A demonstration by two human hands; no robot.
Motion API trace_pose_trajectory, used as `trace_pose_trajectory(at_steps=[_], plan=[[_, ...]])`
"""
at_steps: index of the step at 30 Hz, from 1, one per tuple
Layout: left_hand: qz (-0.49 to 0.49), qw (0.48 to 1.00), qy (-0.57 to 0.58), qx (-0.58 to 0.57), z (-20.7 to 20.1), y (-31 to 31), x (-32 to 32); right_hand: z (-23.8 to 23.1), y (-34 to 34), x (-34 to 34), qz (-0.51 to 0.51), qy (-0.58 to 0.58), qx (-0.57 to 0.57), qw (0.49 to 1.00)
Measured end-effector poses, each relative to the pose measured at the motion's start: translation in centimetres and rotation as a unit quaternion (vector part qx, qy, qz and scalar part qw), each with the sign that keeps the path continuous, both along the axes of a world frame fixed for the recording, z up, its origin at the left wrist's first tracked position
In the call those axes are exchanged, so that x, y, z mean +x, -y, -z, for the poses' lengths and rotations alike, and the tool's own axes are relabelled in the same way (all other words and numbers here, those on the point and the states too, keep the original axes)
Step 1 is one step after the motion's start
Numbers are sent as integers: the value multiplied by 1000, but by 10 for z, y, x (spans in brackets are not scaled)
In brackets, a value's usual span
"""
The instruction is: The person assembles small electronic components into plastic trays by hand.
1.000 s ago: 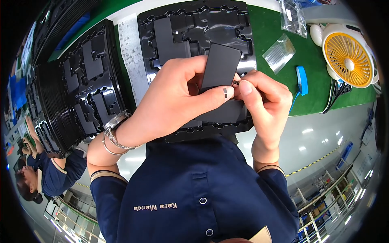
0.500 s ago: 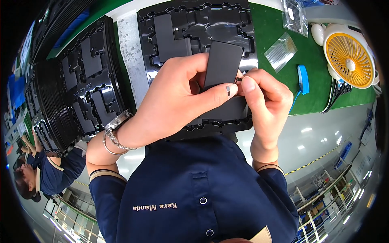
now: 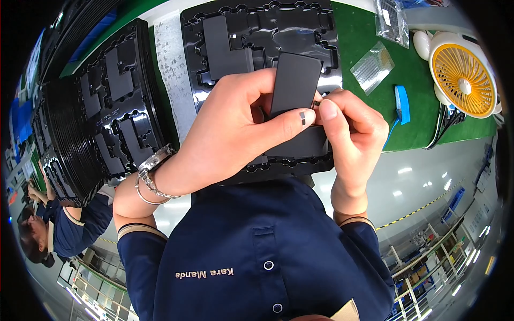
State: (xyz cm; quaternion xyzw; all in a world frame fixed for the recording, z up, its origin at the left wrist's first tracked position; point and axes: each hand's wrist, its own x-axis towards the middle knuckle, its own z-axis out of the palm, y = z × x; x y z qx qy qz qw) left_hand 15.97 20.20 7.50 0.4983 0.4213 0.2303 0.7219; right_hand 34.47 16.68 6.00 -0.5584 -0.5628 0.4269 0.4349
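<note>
My left hand (image 3: 235, 128) grips a flat black slab-like piece (image 3: 296, 83), its thumb across the front and its fingers behind. A small dark-and-silver patch lies on that thumb's tip. At the piece's right edge, my right hand (image 3: 350, 134) pinches a tiny dark tab (image 3: 316, 104) between thumb and forefinger. Beneath both hands is a glossy black moulded tray (image 3: 294, 41). An L-shaped black piece (image 3: 217, 51) rests in the tray's upper left. Another dark flat surface (image 3: 300, 145) shows below my hands; whether it joins the held piece, I cannot tell.
To the left stands a stack of black trays (image 3: 75, 144) with more L-shaped pieces. A pale marked strip (image 3: 174, 69) runs between. On the green mat at right are a clear plastic bag (image 3: 373, 67), a blue strap (image 3: 401, 104) and a yellow-and-white fan (image 3: 461, 80). A co-worker (image 3: 72, 227) is at far left.
Hardly anything differs. Both hands keep their hold, and my right hand has shifted very slightly.
</note>
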Motion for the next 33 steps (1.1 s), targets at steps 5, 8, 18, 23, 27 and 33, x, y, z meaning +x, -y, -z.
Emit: trace_pose_trajectory(at_steps=[5,8,18,23,27,33], plan=[[-4,1000,8,11,2,0,0,-1,-1,-2,7,3,4,1000],[-17,1000,21,6,6,1,-1,-4,-1,-3,19,58,-18,998],[1,992,-56,115,21,-38,8,-1,6,21,122,-7,-19,992],[-66,949,-162,262,38,-67,19,2,11,26,100,-33,14,994],[-46,884,-318,339,40,-71,23,1,16,29,99,-25,31,994],[-58,785,-292,543,39,-49,16,-2,14,24,41,-5,49,998]])
